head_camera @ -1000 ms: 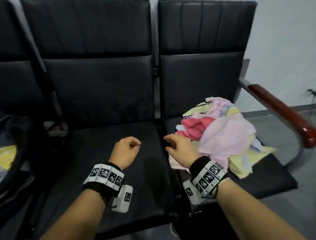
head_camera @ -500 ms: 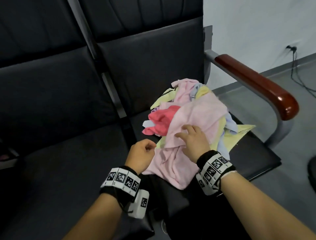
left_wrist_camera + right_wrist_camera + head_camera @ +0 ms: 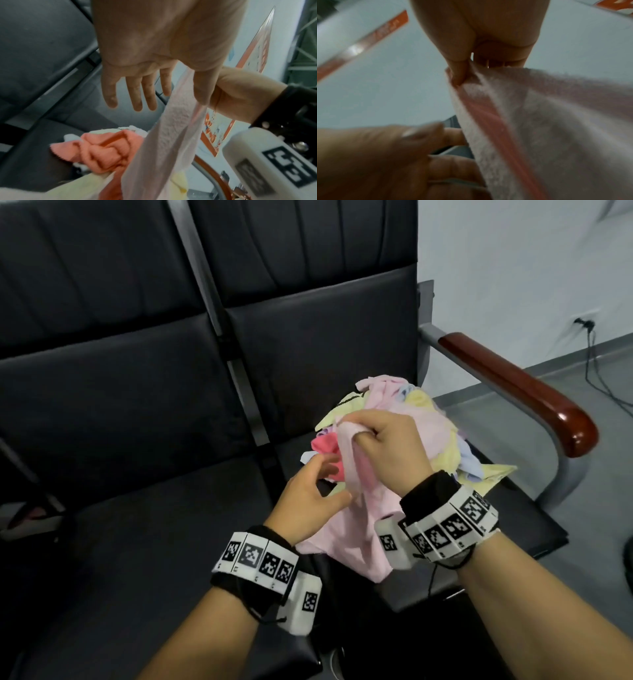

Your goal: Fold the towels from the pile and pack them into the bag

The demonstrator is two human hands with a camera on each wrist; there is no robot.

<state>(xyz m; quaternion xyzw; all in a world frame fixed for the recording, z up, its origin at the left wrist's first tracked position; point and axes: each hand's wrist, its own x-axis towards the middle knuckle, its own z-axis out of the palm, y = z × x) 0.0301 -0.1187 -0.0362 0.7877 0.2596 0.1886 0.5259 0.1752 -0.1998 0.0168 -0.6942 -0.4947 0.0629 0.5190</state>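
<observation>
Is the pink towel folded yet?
No. The pink towel hangs loose and crumpled from the right hand, which pinches one edge; the left hand is open beside it.

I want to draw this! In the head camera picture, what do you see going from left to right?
Empty black seat → left hand → pale pink towel → right hand → brown armrest → wall cable.

Two hands in view: right hand point(image 3: 390, 446) and left hand point(image 3: 308, 501), each with one marker-tiled wristband. One towel pile point(image 3: 442, 433) on the seat just left of the single wooden armrest point(image 3: 527, 392); exact towel count cannot be told. Two black seats point(image 3: 144, 542) visible, left of the armrest.
</observation>
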